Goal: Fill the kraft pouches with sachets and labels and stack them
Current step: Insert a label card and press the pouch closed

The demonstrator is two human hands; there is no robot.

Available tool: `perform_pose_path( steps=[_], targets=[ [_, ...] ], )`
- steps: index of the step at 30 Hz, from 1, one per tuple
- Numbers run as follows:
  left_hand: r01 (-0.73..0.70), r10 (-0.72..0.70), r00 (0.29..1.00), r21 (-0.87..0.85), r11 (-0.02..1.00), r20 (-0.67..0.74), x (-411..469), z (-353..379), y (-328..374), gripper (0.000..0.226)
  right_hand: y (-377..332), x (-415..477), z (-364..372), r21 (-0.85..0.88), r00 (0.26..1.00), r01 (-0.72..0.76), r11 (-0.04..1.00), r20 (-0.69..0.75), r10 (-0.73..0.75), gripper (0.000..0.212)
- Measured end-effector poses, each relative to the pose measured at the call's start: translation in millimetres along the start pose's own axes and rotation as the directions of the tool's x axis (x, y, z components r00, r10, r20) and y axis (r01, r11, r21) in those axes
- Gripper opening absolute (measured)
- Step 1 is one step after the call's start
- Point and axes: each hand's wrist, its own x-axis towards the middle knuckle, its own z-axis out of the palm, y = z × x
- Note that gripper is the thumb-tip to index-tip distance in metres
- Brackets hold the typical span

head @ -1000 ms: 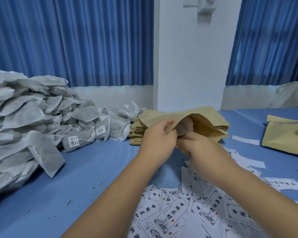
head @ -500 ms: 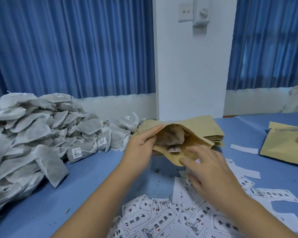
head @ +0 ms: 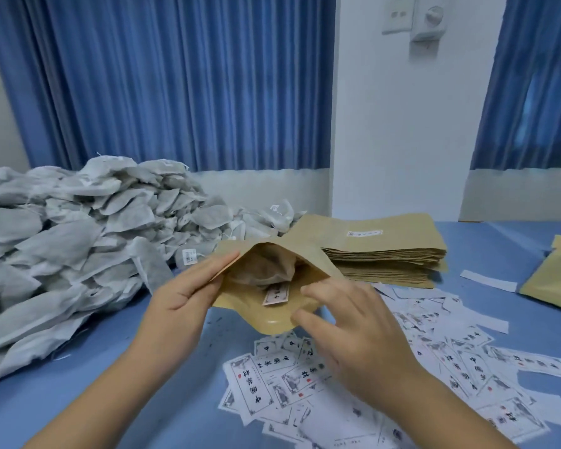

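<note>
A kraft pouch is held open above the blue table, its mouth facing me. My left hand pinches the pouch's left edge. Inside lie a grey sachet and its small tag. My right hand hovers at the pouch's right lip, fingers spread and loosely bent; whether they touch the lip I cannot tell. Printed labels lie scattered on the table below my hands.
A big heap of grey sachets fills the left side. A stack of flat kraft pouches sits behind the held pouch. More kraft pouches lie at the right edge. Blue curtains and a white pillar stand behind.
My right hand has come out of the pouch and drawn back to its right lip. The sachet now sits inside, and the pouch mouth is spread wider.
</note>
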Motion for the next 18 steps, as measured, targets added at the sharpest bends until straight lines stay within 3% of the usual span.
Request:
perform_pose_path(
  steps=[3,8,18],
  targets=[
    [0.091,-0.091,0.996,0.011,0.996,0.0,-17.2,-9.4,-9.9,0.049,-6.8,-1.2,5.8,0.0,0.999,0.036,0.999,0.013,-0.036,0.027],
    [0.196,-0.203,0.977,0.097,0.976,0.067,-36.7,-21.2,-26.3,0.048,-11.3,-7.8,15.4,0.032,0.976,0.104,0.994,0.188,-0.108,0.018],
    [0.111,-0.118,0.993,0.389,0.915,-0.005,-58.2,-43.2,-20.1,0.05,-15.6,-7.6,16.2,0.113,0.977,0.146,0.983,0.141,-0.161,0.014]
  ],
)
